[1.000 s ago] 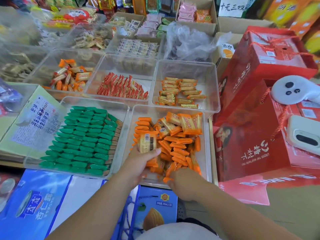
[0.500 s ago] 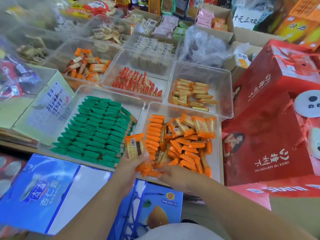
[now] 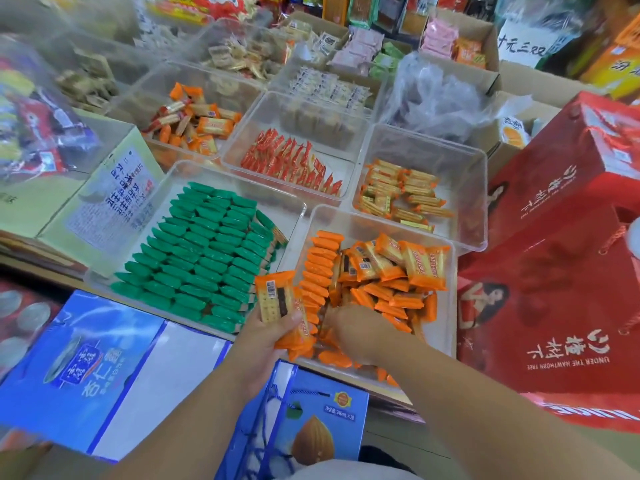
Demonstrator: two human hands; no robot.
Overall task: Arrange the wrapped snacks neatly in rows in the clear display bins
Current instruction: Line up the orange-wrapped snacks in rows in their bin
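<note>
A clear bin (image 3: 446, 292) in front of me holds orange-wrapped cracker packs (image 3: 391, 268), one row standing on edge along its left side, the others loose in a heap. My left hand (image 3: 266, 336) grips a stack of these orange packs (image 3: 277, 299) at the bin's near left corner, the top one showing a barcode. My right hand (image 3: 353, 329) reaches down into the loose packs near the bin's front; its fingers are buried among them, so I cannot tell whether it holds one. The clear bin to the left (image 3: 104, 271) holds green packs (image 3: 207, 251) in neat rows.
Behind stand more clear bins: red packs (image 3: 294, 164), golden packs (image 3: 401, 195), mixed orange packs (image 3: 194, 123). Large red gift boxes (image 3: 561, 271) crowd the right side. Blue drink cartons (image 3: 86, 368) lie below the bins. A crumpled plastic bag (image 3: 436, 95) sits further back.
My left hand has lifted its stack of orange packs toward the bin's left corner. The right hand has pushed further into the heap. The camera has shifted left.
</note>
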